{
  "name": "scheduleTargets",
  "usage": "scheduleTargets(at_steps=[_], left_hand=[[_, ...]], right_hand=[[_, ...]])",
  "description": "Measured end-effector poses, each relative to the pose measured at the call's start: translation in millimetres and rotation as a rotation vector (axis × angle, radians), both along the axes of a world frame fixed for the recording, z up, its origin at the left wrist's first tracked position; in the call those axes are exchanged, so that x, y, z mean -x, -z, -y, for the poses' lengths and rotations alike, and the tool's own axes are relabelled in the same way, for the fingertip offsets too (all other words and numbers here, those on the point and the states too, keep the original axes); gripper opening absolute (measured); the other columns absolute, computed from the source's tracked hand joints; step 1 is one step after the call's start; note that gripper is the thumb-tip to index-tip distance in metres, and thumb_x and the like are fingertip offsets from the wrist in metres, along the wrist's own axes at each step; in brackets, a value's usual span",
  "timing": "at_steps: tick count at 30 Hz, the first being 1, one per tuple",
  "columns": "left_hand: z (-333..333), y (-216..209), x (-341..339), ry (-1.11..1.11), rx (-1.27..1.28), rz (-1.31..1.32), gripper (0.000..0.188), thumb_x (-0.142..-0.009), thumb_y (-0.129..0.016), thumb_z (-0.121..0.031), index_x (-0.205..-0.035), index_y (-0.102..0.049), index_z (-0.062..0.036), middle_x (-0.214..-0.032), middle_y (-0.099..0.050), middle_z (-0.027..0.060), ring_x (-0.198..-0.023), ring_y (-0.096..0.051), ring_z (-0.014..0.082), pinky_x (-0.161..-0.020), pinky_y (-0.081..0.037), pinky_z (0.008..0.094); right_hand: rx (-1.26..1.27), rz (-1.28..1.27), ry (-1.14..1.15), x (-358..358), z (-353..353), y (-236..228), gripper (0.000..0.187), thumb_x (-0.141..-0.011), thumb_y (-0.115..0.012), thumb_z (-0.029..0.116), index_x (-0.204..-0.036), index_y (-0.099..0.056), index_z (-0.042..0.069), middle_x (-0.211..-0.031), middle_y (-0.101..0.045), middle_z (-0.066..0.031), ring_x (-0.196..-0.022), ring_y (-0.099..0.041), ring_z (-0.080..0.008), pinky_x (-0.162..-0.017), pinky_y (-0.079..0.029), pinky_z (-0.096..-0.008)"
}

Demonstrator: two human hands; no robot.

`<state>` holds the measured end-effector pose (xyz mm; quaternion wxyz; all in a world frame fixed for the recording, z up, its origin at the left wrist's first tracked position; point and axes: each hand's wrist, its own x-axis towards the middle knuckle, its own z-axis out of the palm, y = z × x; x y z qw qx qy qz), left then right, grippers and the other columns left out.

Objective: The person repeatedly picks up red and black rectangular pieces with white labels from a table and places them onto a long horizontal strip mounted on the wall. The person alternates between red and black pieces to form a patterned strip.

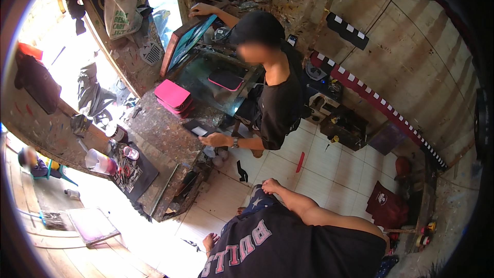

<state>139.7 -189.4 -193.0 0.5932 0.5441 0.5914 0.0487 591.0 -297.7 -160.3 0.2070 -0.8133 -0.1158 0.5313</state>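
Observation:
My right hand, loosely closed with nothing seen in it, rests at the knee of my dark blue star-patterned shorts. Beside my other leg is my left hand, partly covered by my black shirt; its fingers look slightly apart, with nothing visible in them. In front, another person holds up a wood-framed screen with one hand. That person's other hand is at a black flat piece with a white patch. A black piece with a pink edge lies on the glass-like surface below the screen.
A pink stack sits on the paint-spattered workbench. A white tub and a can stand along its left side. Black and red scraps lie on the tiled floor. A maroon cloth is at right.

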Motion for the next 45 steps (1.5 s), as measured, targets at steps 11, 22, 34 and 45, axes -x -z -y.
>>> scheduleTargets(at_steps=[11, 22, 34, 45], left_hand=[[43.7, -8.9, 9.5, 0.189, 0.055, -0.134, 0.025, -0.089, -0.044, -0.009, -0.105, -0.057, 0.0059, -0.093, -0.062, 0.0152, -0.081, -0.064, 0.0278, -0.061, -0.056, 0.0367], [68.2, -26.6, 20.9, -0.735, 0.393, 0.021, 0.02, -0.086, -0.052, -0.014, -0.1, -0.056, -0.0003, -0.082, -0.062, 0.0086, -0.06, -0.059, 0.019, -0.048, -0.046, 0.0299], [-61.3, -133.0, -6.5, -0.962, 0.344, -0.078, 0.024, -0.089, -0.053, -0.02, -0.104, -0.058, -0.0022, -0.089, -0.065, 0.0088, -0.072, -0.065, 0.0169, -0.057, -0.05, 0.0255], [-134.9, -153.9, -57.6, -0.788, 0.353, -0.104, 0.029, -0.09, -0.053, -0.022, -0.11, -0.056, -0.0001, -0.102, -0.064, 0.0126, -0.084, -0.064, 0.021, -0.07, -0.051, 0.0299]], right_hand=[[0.072, 0.05, -0.113, -4.0, -7.7, 19.2, 0.015, -0.076, -0.061, 0.017, -0.077, -0.068, 0.004, -0.068, -0.067, -0.0056, -0.056, -0.064, -0.0152, -0.053, -0.055, -0.0301], [0.031, -0.13, -0.153, 8.3, -142.2, 9.4, 0.015, -0.084, -0.054, 0.014, -0.086, -0.065, 0.004, -0.073, -0.064, -0.0056, -0.059, -0.062, -0.014, -0.05, -0.051, -0.0288], [-0.112, -0.628, 0.464, 19.0, -349.8, 29.2, 0.025, -0.086, -0.058, 0.018, -0.104, -0.056, 0.001, -0.086, -0.059, -0.0095, -0.074, -0.06, -0.0192, -0.064, -0.052, -0.0341], [-0.067, -0.605, 0.393, 10.9, -391.2, 14.5, 0.012, -0.081, -0.065, 0.017, -0.078, -0.061, 0.006, -0.068, -0.06, -0.004, -0.058, -0.058, -0.0133, -0.051, -0.05, -0.0281]])
